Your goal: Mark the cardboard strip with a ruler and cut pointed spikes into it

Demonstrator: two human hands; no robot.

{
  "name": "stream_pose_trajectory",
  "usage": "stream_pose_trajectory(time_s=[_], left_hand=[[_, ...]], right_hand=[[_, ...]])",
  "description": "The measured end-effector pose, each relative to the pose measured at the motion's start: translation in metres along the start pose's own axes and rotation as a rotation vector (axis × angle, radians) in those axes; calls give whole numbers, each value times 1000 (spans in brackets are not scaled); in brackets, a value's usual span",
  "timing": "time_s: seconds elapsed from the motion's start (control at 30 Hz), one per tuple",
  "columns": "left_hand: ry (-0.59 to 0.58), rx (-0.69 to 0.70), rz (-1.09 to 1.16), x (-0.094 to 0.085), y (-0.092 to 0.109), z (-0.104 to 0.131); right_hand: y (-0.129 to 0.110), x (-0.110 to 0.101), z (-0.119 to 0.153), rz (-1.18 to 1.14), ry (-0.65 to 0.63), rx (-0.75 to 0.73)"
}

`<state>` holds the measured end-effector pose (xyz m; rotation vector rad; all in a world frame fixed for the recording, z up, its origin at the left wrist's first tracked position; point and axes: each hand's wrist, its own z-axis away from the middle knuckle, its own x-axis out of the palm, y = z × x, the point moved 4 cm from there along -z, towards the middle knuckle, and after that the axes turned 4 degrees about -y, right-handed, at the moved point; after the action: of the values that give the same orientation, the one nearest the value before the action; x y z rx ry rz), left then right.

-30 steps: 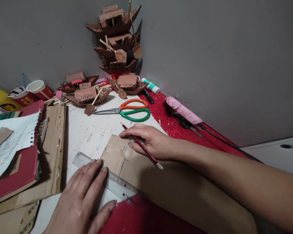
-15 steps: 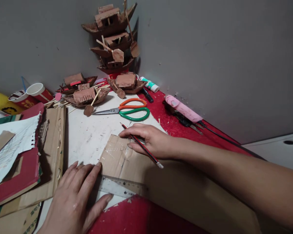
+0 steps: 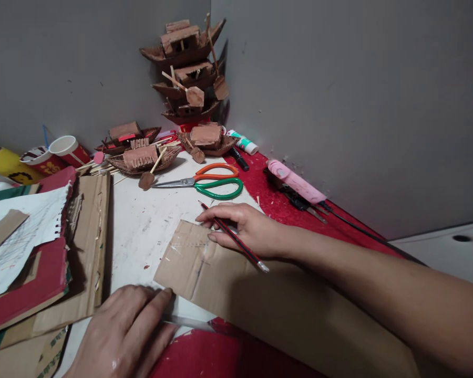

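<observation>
My right hand is closed on a red-and-black pencil, its tip toward the scissors, while the fingers rest at the far edge of a brown cardboard sheet. The sheet shows a crease, clear tape and a dark line near its left end. At the near left corner, my left hand is curled with thumb and fingers on a clear ruler, which looks tilted and partly blurred. Beyond the right hand lie scissors with one orange and one green handle.
Several model boats of brown cardboard stand along the back, some stacked in the corner. Cardboard and paper are piled at left, near red cups. A pink glue gun and its cord lie by the right wall.
My left hand has drawn closer to me, its thumb folding in toward the fingers. The ruler has slid off the cardboard and tilted. My right hand keeps the pencil in nearly the same place.
</observation>
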<state>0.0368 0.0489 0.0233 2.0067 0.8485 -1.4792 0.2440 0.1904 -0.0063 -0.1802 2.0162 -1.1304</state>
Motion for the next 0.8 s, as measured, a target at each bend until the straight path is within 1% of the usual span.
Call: stream_pose_trajectory(time_s=[0.13, 0.23, 0.37, 0.5, 0.6, 0.7, 0.8], left_hand=[[26, 52, 14, -4, 5, -2], [36, 48, 15, -8, 8, -6], [16, 43, 16, -9, 9, -6], [12, 47, 10, -2, 7, -2], [35, 60, -1, 3, 5, -1], [67, 56, 24, 4, 4, -2], [87, 47, 38, 4, 3, -1]], right_hand=[[5, 1, 0, -271, -26, 105], [6, 0, 0, -419, -60, 186], [5, -7, 0, -484, -76, 266], [3, -12, 2, -497, -144, 336], [4, -12, 2, -611, -186, 398], [6, -12, 3, -810, -141, 490], [6, -18, 1, -877, -44, 520]])
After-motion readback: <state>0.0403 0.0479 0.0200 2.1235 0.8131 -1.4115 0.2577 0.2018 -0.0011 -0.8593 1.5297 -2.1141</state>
